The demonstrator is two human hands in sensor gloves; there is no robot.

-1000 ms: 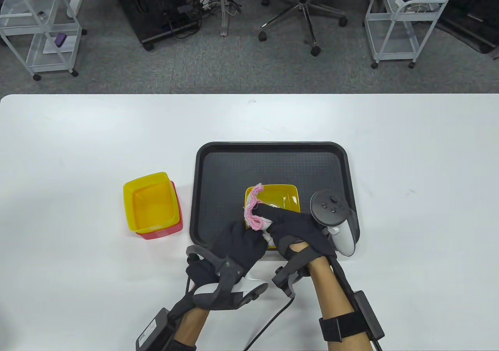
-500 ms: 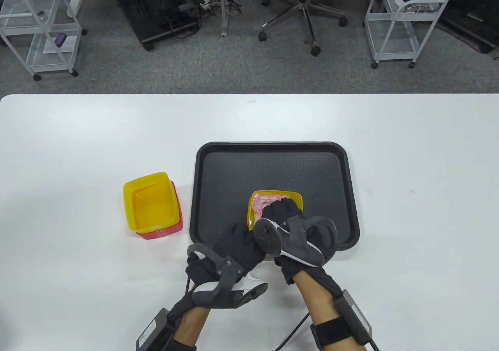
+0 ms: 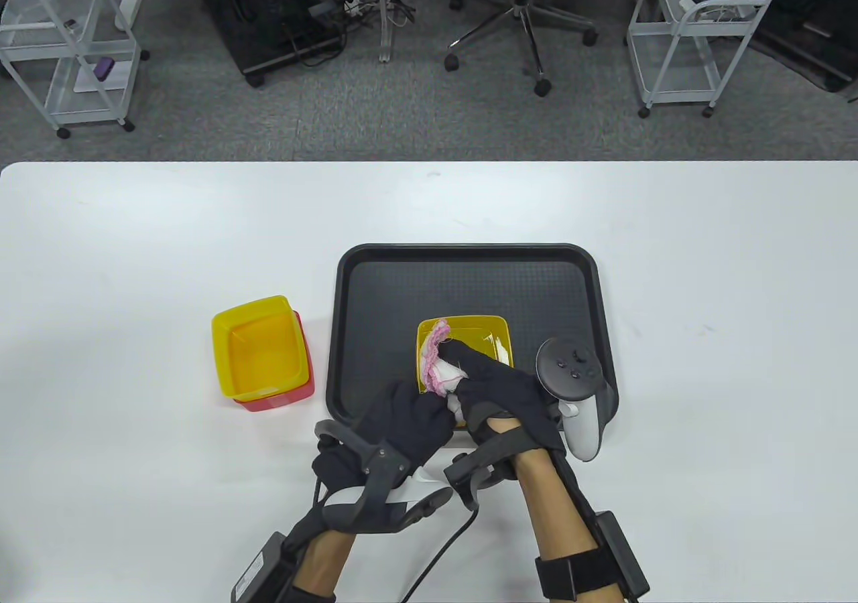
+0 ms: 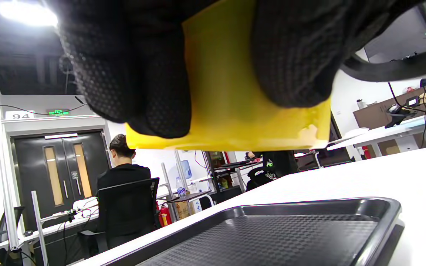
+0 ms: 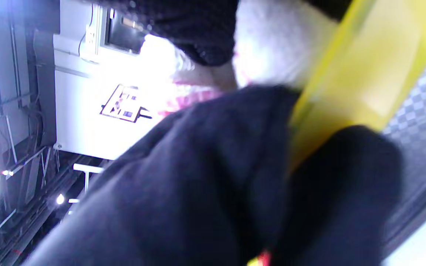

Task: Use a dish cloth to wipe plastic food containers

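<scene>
A yellow plastic container (image 3: 481, 335) is held a little above the black tray (image 3: 469, 275), near its front edge. My left hand (image 3: 409, 422) grips the container's near left side; in the left wrist view the gloved fingers (image 4: 139, 70) wrap the yellow wall (image 4: 227, 111). My right hand (image 3: 499, 388) holds a pink and white dish cloth (image 3: 439, 365) against the inside left of the container. The right wrist view shows the cloth (image 5: 268, 48) and the yellow rim (image 5: 350, 92) close up and blurred.
A second yellow container (image 3: 258, 348) sits nested in a red one (image 3: 301, 392) on the white table (image 3: 134, 261), left of the tray. The tray's far half (image 3: 469, 281) holds nothing. Carts and an office chair stand on the floor beyond the table.
My right hand has turned back from palm-down inside the container to its side, and the cloth has moved from the container's far wall to its left wall. The left hand barely moved.
</scene>
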